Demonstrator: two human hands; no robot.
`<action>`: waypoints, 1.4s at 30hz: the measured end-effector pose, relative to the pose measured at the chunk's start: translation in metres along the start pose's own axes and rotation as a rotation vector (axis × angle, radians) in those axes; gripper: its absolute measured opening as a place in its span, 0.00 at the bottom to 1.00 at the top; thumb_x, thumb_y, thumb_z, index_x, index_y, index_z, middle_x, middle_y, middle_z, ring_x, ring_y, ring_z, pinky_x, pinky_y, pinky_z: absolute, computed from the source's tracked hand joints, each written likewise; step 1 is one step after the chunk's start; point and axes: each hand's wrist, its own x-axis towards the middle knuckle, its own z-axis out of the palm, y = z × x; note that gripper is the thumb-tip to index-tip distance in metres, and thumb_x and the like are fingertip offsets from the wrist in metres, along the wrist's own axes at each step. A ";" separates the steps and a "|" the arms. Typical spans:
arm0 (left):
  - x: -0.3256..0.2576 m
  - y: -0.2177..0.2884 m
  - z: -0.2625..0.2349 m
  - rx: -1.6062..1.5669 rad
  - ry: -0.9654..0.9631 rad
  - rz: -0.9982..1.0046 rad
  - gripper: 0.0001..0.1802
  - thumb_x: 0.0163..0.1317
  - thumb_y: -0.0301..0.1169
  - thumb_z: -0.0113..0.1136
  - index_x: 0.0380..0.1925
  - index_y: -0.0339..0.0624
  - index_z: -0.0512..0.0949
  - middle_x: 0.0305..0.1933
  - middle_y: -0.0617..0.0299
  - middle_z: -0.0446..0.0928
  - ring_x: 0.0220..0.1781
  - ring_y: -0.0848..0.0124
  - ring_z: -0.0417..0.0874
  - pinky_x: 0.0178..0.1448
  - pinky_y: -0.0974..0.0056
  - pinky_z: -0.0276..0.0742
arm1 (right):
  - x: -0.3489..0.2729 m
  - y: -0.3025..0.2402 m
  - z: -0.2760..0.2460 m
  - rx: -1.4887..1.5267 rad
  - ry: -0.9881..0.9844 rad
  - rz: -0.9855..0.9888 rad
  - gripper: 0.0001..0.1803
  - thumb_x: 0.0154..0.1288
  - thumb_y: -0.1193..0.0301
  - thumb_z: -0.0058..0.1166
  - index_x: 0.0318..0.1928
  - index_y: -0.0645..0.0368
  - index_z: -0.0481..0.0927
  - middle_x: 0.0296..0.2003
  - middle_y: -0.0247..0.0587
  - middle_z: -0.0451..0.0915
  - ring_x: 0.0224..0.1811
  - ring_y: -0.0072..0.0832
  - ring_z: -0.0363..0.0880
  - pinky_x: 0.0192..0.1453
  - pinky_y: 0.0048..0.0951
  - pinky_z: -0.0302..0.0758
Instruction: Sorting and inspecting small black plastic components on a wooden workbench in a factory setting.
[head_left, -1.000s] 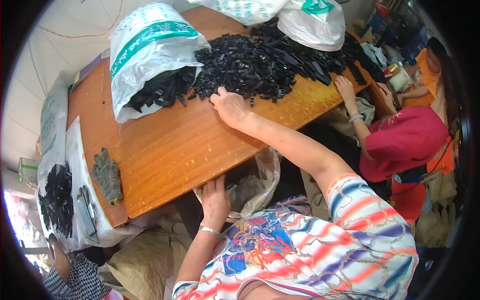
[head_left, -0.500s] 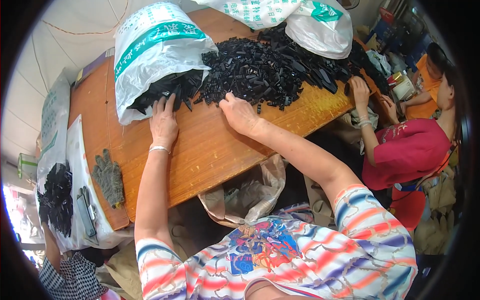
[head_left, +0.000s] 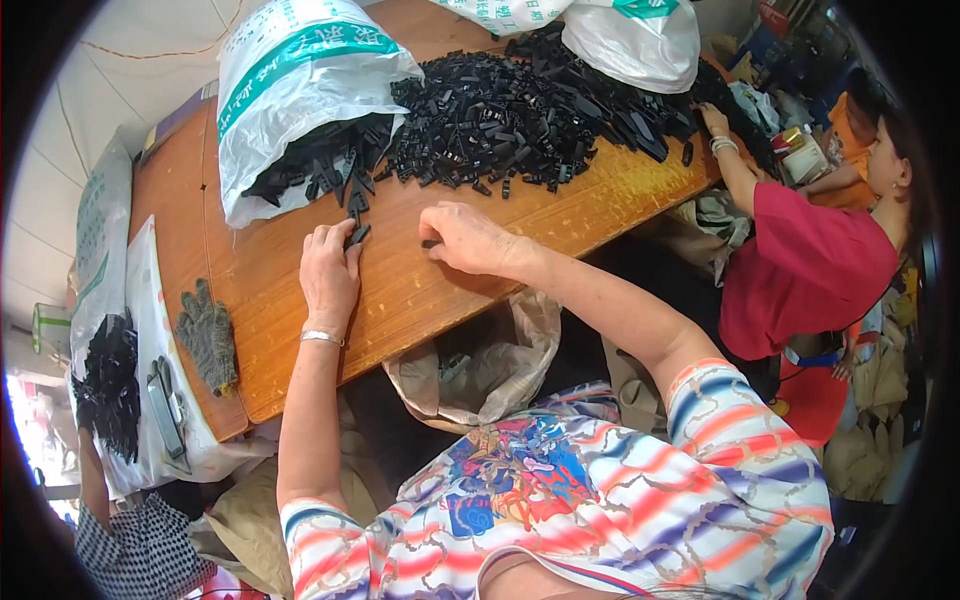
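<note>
Over the wooden table [head_left: 270, 330], my left hand [head_left: 329, 268] has its thumb and fingers closed on a black plastic piece [head_left: 357, 236]. More long dark pieces trail from there to the mouth of a white woven sack [head_left: 300, 95] lying on its side. To the right, my right hand [head_left: 466, 238] pinches a small black part [head_left: 430, 243], mostly hidden by the fingers. Beyond both hands spreads a large heap of small black plastic parts [head_left: 490, 120].
An open sack [head_left: 470, 400] hangs below the table's near edge. A grey work glove [head_left: 207, 340] lies at the left. A second white sack [head_left: 630, 50] stands behind the heap. At the right, a co-worker in a red shirt [head_left: 800, 265] reaches to the heap's end.
Both hands have drawn back toward me from the sack mouth and the heap, each with a black part. The co-worker's arm has shifted farther away along the table.
</note>
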 end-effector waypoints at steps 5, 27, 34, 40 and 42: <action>-0.017 0.001 0.003 -0.385 0.003 -0.263 0.12 0.58 0.24 0.59 0.44 0.38 0.77 0.41 0.59 0.77 0.42 0.64 0.78 0.44 0.63 0.74 | -0.005 -0.018 -0.006 0.521 -0.128 0.223 0.09 0.57 0.75 0.60 0.35 0.65 0.73 0.26 0.40 0.77 0.25 0.28 0.79 0.30 0.29 0.75; -0.045 0.045 -0.015 -1.946 -0.138 -0.850 0.19 0.73 0.39 0.41 0.59 0.44 0.65 0.26 0.68 0.68 0.22 0.79 0.64 0.25 0.76 0.61 | 0.008 -0.046 0.019 0.750 0.060 0.047 0.09 0.68 0.68 0.53 0.36 0.63 0.76 0.22 0.30 0.74 0.19 0.14 0.68 0.22 0.17 0.64; -0.047 0.052 -0.014 -1.763 -0.088 -0.898 0.16 0.73 0.41 0.41 0.51 0.43 0.69 0.24 0.67 0.66 0.20 0.80 0.61 0.22 0.76 0.57 | 0.009 -0.056 0.022 0.877 0.065 0.128 0.08 0.67 0.71 0.53 0.38 0.65 0.79 0.23 0.31 0.77 0.19 0.13 0.68 0.20 0.16 0.65; -0.049 0.057 -0.011 -1.561 -0.042 -0.820 0.16 0.74 0.40 0.39 0.48 0.42 0.70 0.24 0.69 0.65 0.19 0.81 0.60 0.21 0.77 0.56 | 0.012 -0.059 0.027 0.911 0.126 0.139 0.08 0.67 0.73 0.52 0.41 0.66 0.79 0.27 0.35 0.80 0.19 0.14 0.72 0.20 0.18 0.69; -0.049 0.057 -0.010 -1.534 -0.023 -0.792 0.15 0.74 0.40 0.40 0.47 0.42 0.71 0.24 0.69 0.65 0.19 0.82 0.60 0.21 0.77 0.56 | 0.011 -0.060 0.027 0.899 0.136 0.155 0.09 0.67 0.73 0.52 0.42 0.67 0.79 0.27 0.35 0.80 0.19 0.14 0.72 0.21 0.18 0.70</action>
